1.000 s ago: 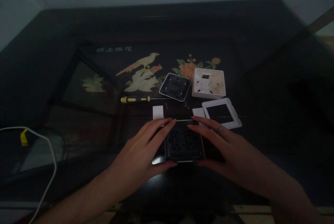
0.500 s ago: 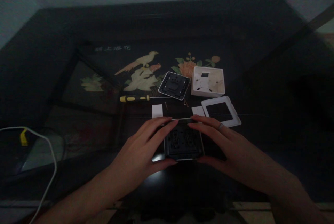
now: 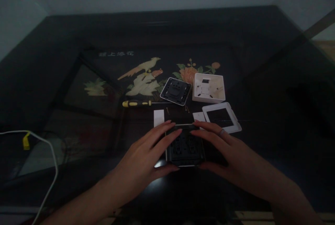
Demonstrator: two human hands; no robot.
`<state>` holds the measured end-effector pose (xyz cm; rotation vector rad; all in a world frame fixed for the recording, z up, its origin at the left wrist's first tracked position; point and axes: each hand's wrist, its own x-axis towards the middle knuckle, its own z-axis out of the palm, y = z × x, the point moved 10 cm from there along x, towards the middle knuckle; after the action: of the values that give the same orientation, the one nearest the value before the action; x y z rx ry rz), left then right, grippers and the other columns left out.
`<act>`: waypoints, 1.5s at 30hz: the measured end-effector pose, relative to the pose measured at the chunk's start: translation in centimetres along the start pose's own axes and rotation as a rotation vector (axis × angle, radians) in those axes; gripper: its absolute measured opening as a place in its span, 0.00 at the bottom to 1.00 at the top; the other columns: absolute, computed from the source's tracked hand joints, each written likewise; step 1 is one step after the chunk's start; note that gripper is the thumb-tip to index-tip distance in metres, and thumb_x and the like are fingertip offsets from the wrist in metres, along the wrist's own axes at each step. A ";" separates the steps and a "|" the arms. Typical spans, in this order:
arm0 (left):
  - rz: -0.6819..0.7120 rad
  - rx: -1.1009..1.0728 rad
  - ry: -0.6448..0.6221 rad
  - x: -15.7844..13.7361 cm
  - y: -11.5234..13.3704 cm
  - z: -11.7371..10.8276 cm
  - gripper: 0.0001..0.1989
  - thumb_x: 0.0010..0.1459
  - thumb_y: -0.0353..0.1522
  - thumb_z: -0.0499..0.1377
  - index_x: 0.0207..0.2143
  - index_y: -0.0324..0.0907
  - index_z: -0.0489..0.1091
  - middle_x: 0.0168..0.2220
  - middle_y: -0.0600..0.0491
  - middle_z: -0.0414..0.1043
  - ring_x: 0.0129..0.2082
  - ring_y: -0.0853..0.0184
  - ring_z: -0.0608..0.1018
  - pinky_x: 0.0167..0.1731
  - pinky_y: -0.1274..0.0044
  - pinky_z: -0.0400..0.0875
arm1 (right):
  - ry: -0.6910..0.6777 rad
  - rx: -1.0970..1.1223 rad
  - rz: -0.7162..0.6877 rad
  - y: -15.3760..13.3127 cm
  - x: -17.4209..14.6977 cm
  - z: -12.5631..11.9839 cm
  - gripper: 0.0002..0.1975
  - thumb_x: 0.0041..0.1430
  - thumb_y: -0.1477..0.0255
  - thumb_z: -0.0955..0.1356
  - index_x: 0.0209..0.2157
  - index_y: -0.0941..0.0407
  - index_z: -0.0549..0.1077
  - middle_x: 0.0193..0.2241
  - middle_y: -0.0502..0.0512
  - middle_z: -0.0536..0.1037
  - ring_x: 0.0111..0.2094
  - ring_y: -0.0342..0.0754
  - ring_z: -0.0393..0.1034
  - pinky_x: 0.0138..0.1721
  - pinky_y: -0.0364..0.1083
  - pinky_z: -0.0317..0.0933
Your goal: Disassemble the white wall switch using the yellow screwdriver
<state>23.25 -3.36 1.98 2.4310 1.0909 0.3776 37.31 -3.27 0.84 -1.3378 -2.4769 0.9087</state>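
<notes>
A wall switch module [image 3: 185, 148], black and square with a pale edge, is between my hands near the front of the table. My left hand [image 3: 149, 151] grips its left side, thumb at the near edge and fingers over the far edge. On the right side my right hand [image 3: 225, 148], with a ring on one finger, clasps it the same way. Just beyond the fingers lie a white rectangular piece [image 3: 158, 117] and another small white piece [image 3: 199, 116], partly under a white square frame [image 3: 235, 127].
Farther back, a white open box [image 3: 222, 94] stands beside a black-backed square plate [image 3: 176, 91]. A yellow-and-black screwdriver [image 3: 137, 103] lies left of several small screws [image 3: 187, 109]. A white cable [image 3: 53, 155] with a yellow tag [image 3: 26, 141] curves along the left. The dark table [image 3: 261, 78] is glossy.
The whole scene sits slightly lower in view, as the camera has tilted up a little. Both hands keep the same hold on the switch module.
</notes>
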 end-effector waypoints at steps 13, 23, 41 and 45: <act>-0.086 -0.121 -0.034 -0.1 -0.9 0.3 0.37 0.55 0.32 0.67 0.64 0.47 0.55 0.65 0.43 0.59 0.64 0.53 0.67 0.60 0.58 0.67 | -0.019 -0.011 0.006 0.0 0.0 0.2 0.33 0.58 0.74 0.70 0.63 0.48 0.59 0.67 0.60 0.60 0.63 0.59 0.63 0.57 0.61 0.66; -0.069 -0.108 -0.044 -0.1 -0.7 0.3 0.37 0.56 0.32 0.67 0.64 0.48 0.54 0.65 0.43 0.59 0.64 0.54 0.67 0.59 0.58 0.68 | -0.006 0.007 -0.005 -0.2 0.0 0.0 0.34 0.57 0.75 0.70 0.63 0.48 0.58 0.67 0.61 0.59 0.62 0.58 0.65 0.56 0.60 0.67; -0.103 -0.088 -0.143 -0.3 -1.2 1.0 0.50 0.52 0.34 0.70 0.68 0.49 0.43 0.68 0.43 0.51 0.67 0.52 0.60 0.63 0.56 0.62 | -0.029 0.041 0.010 0.8 -0.3 -0.1 0.41 0.55 0.74 0.73 0.65 0.42 0.53 0.68 0.56 0.56 0.65 0.57 0.59 0.60 0.59 0.63; -0.107 -0.110 -0.115 -0.2 -1.2 0.9 0.47 0.54 0.34 0.68 0.68 0.50 0.44 0.67 0.44 0.54 0.65 0.54 0.64 0.62 0.58 0.64 | -0.024 0.043 0.010 0.6 -0.1 -0.1 0.38 0.56 0.74 0.72 0.64 0.44 0.55 0.68 0.57 0.57 0.65 0.57 0.60 0.60 0.59 0.63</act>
<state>22.71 -3.08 0.60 2.2580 1.1143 0.2534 37.82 -3.08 0.57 -1.3344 -2.4557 0.9796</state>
